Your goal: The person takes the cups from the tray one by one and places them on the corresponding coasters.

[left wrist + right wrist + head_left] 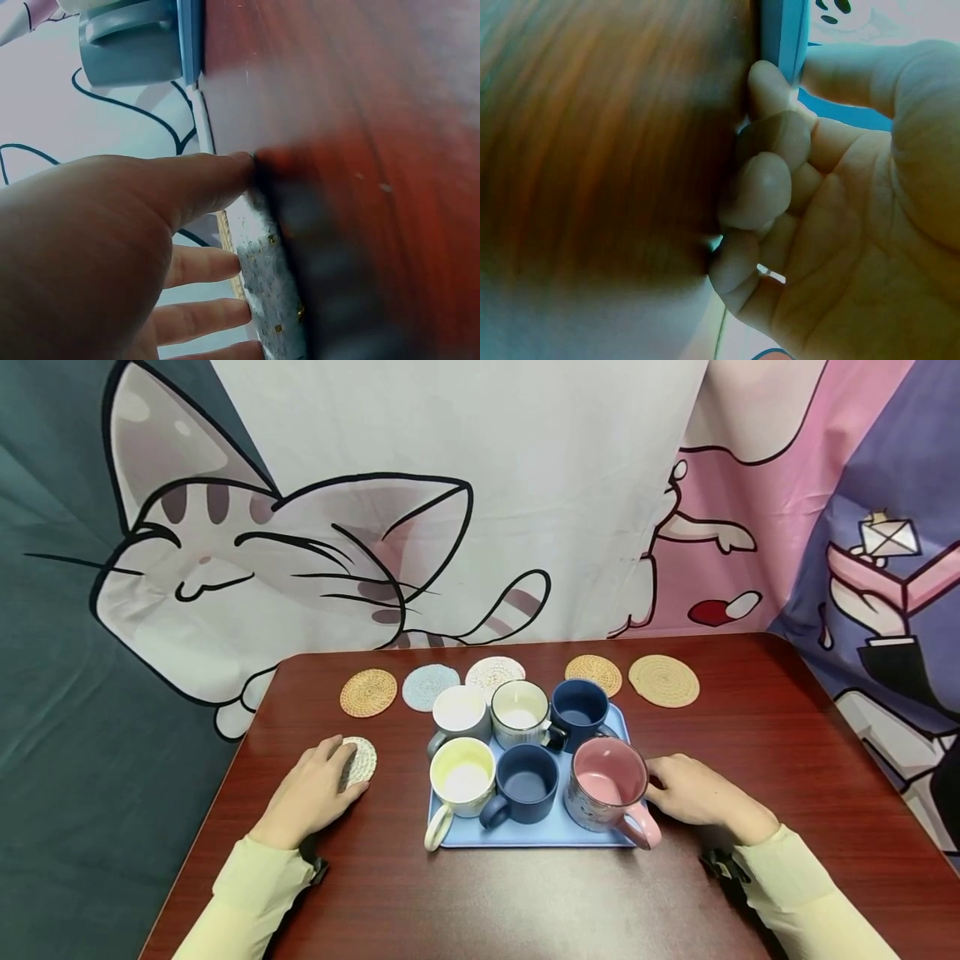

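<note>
My left hand [311, 785] lies at a small white woven coaster [361, 762] on the left of the table. In the left wrist view the fingers [206, 311] are straight with tips at the coaster's edge, the thumb at its near end. On the other side my right hand [693, 789] pinches the right edge of a blue tray [510, 837] between thumb and index finger [769, 86]. Several mugs stand on the tray: a pink mug [609, 777] nearest that hand, a yellow mug [462, 774], a navy mug [527, 783] and others behind them.
Along the table's far edge lies a row of coasters, among them a tan coaster [368, 692], a light blue coaster [431, 687] and a beige coaster [663, 681]. Mug handles stick out past the tray's front edge. A printed cloth [570, 468] hangs behind the table [525, 910].
</note>
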Tool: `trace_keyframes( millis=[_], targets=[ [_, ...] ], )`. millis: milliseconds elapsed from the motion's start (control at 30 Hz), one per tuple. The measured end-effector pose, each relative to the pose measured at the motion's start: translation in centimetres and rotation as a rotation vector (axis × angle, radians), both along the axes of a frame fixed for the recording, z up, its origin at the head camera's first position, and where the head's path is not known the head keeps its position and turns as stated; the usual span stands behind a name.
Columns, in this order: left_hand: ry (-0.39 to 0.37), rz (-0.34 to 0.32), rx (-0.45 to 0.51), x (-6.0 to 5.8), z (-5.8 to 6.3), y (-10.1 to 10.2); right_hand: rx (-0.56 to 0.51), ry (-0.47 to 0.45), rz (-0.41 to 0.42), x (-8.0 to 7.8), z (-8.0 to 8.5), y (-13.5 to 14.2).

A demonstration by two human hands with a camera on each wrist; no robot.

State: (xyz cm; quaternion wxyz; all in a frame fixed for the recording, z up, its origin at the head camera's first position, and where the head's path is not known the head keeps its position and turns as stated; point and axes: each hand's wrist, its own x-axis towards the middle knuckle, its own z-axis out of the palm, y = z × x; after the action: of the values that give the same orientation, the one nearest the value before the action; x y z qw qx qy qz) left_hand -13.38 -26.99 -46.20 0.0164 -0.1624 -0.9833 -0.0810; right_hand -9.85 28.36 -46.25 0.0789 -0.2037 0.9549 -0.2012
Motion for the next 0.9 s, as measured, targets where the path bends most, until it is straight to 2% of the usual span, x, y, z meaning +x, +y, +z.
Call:
trace_keyframes(
  millis=[400,900],
  targets=[
    [-0.010,-0.005,-0.003,-2.1,-0.1,0.9,-0.002,0.000,0.001,0.0,0.0,0.0],
    [-0.023,-0.001,0.003,-3.0,-0.1,0.8,-0.007,-0.018,-0.002,0.1,0.3,-0.2]
  ],
)
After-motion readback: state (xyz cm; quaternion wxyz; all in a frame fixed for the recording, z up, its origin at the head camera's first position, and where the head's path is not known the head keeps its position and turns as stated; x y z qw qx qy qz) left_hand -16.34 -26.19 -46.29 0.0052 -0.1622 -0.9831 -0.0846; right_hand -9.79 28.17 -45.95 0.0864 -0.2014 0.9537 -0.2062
